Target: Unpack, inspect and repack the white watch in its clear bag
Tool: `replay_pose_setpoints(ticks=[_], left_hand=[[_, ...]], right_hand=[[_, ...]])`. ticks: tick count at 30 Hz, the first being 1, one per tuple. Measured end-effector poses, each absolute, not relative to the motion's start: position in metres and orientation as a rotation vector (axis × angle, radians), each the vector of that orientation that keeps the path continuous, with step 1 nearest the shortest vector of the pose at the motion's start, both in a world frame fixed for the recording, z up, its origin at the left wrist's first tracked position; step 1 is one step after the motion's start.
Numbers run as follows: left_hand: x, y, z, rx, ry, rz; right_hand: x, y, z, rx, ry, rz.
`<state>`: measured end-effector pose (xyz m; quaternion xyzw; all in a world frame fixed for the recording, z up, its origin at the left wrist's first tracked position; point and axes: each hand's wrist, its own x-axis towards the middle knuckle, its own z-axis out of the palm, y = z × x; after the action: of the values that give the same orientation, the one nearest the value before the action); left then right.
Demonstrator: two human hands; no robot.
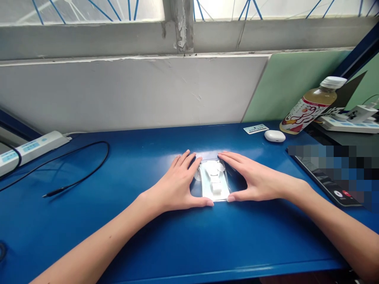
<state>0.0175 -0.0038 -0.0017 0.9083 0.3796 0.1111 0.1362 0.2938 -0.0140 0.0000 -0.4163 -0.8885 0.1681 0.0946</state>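
A small clear plastic packet (207,193) lies flat on the blue table between my hands. Inside it shows a white plastic piece (215,177) on a pale backing; its exact kind I cannot make out. On the packet's left side rests my left hand (177,185), fingers spread and the thumb at the near edge. My right hand (251,177) is on the other side, its thumb at the near right corner and its fingers stretched toward the far edge. Neither hand is closed around the packet.
Back right stand a drink bottle (309,106), a white earphone case (274,136) and a small card (256,129). A tablet or phone (334,193) lies at the right. On the left are a power strip (35,148) and a black cable (85,179). A wall (133,94) closes the back.
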Motion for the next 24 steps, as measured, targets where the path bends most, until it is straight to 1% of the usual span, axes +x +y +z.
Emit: replay_pose_setpoints(ticks=[12,18,24], left_hand=[[0.012,0.005,-0.004,2.621,1.123,0.265],[0.011,0.005,-0.003,2.622,1.141,0.220],[0.007,0.006,0.005,2.681,1.088,0.086]], right_hand=[[0.288,-0.015,-0.003,-1.243,-2.601,0.450],[0.285,-0.013,-0.007,-1.161,-2.604,0.409],[0.281,-0.012,-0.011,-1.272,-2.359,0.265]])
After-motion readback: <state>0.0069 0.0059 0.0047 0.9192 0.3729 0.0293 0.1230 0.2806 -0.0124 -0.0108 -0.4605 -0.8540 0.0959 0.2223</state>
